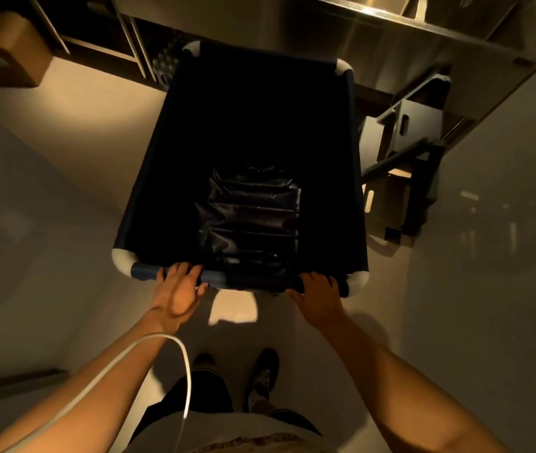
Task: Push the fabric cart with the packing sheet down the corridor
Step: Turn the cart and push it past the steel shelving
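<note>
Head view, 1 frame. I see the fabric cart directly ahead of the person, standing on the pale floor, its dark cloth sides stretched between 4 light-coloured corner fittings. The packing sheet lies inside the cart toward the near end, a dark, glossy, ribbed sheet running up to the near rail.

I note the left hand clasped over the near rail close to the left corner, fingers curled over the top. The right hand is wrapped around the same rail close to the right corner. Both arms are extended forward.

A white cable loops across the left forearm. 2 shoes show below the hands. A cardboard box sits far left against shelving. A grey bin stands just right of the cart, beneath a steel counter.
</note>
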